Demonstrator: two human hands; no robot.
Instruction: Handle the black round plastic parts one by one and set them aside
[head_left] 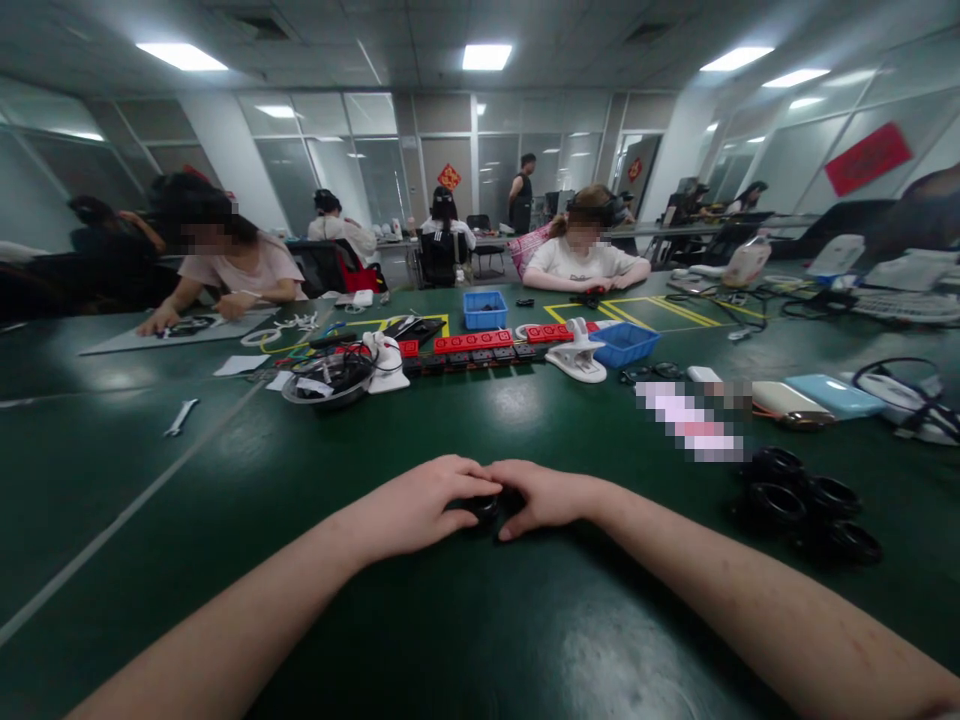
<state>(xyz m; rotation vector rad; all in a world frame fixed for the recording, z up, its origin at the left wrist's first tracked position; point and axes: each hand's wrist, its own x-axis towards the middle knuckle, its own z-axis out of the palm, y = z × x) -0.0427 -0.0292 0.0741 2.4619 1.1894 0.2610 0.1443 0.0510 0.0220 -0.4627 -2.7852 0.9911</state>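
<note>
In the middle of the green table, my left hand (431, 503) curls around the left side of a small black round part (484, 507). My right hand (538, 497) closes on the same part from the right, its fingertips meeting those of my left hand over the top. Most of the part is hidden by the fingers, so its exact kind does not show. Several black ring-shaped parts (777, 505) lie in a loose group on the table to the right, beyond my right forearm.
Ahead stand a bowl of black cables (330, 385), a row of red and black sockets (474, 345), a white clamp base (577, 355) and blue bins (626, 345). A wrench (181, 418) lies left. Phones and a light-blue case (836, 396) lie right. People sit across the table.
</note>
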